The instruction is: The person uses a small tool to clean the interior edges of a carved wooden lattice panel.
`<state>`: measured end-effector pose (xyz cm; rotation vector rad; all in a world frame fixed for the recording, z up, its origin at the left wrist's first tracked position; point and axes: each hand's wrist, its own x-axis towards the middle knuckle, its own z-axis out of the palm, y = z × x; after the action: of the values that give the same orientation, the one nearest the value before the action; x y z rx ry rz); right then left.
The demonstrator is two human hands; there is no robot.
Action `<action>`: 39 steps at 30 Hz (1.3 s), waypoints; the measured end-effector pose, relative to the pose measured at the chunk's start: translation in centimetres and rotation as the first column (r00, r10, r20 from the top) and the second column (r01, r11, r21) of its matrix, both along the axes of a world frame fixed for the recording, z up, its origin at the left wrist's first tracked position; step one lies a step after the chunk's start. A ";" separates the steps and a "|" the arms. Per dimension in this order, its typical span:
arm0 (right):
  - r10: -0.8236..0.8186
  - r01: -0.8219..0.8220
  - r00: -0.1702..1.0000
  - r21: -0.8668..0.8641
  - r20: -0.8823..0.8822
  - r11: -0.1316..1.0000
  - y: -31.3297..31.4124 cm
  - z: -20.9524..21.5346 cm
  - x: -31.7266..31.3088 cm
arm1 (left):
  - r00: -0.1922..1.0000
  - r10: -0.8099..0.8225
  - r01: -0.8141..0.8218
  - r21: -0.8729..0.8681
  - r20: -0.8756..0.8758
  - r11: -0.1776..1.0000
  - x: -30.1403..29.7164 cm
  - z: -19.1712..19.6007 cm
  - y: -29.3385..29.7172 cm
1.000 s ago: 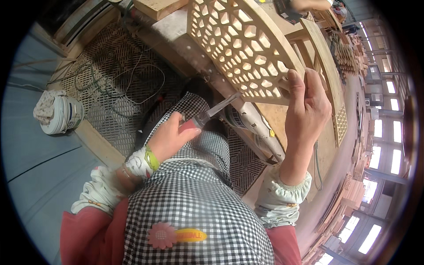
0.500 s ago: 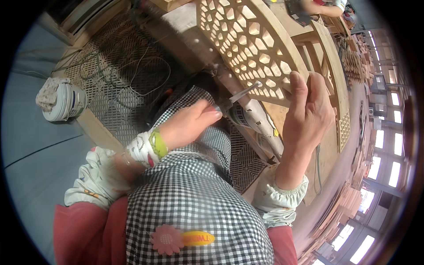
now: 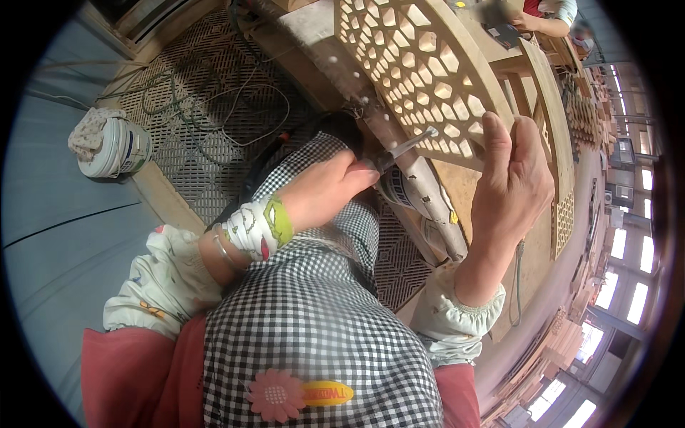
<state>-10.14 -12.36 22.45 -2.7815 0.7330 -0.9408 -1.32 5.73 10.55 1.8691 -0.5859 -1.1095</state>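
Observation:
A pale wooden lattice panel (image 3: 421, 68) with honeycomb holes stands tilted in front of me. My right hand (image 3: 510, 185) grips its lower edge, fingers wrapped over the rim. My left hand (image 3: 325, 192) holds a thin metal file (image 3: 407, 146) by its handle; the tip reaches into a hole near the panel's lower edge. The left wrist wears a green band and a patterned sleeve cover. A checked apron covers my lap.
A white bucket (image 3: 114, 146) stuffed with rags stands on the grey floor at left. Loose cables (image 3: 214, 93) lie on a grid mat. A wooden workbench (image 3: 464, 207) runs under the panel. Another person's arm (image 3: 546, 21) shows at the top right.
My left hand has pushed the file up and right, from below the panel into the lattice holes. The right hand has kept its grip on the panel edge.

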 end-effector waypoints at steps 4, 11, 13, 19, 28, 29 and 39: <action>0.001 -0.001 1.000 0.020 -0.004 1.000 -0.2 0.5 0.0 | 0.999 0.033 -0.034 -0.069 -0.015 0.997 0.2 -0.3 -0.6; 0.014 -0.015 1.000 0.021 0.026 1.000 -0.4 0.1 0.2 | 0.996 0.052 -0.061 -0.130 -0.069 0.990 0.6 -1.3 -0.9; 0.024 -0.024 0.999 0.016 0.029 1.000 -0.5 0.1 0.2 | 0.991 0.057 -0.077 -0.169 -0.117 0.983 0.8 -1.7 -1.5; 0.037 -0.041 0.997 0.060 0.071 0.997 -2.5 -0.2 0.4 | 0.909 0.016 -0.082 -0.141 -0.416 0.987 0.8 -1.6 -0.1; -0.012 0.008 0.998 0.071 0.061 0.997 -3.8 -0.4 1.0 | 0.935 0.054 -0.086 -0.077 -0.351 0.993 -0.1 -4.2 3.3; -0.009 0.005 0.998 0.065 0.068 0.998 -4.0 -0.4 1.0 | 0.943 0.053 -0.084 -0.082 -0.328 0.993 0.0 -4.3 3.0; 0.021 -0.024 0.997 0.041 0.075 0.999 -2.6 -0.1 1.0 | 0.861 -0.252 0.284 -0.006 0.442 0.959 1.5 -6.5 -0.7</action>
<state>-9.17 -14.93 22.32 -2.6970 0.7001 -1.0073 0.20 5.07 4.06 2.0274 -1.1599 -0.8175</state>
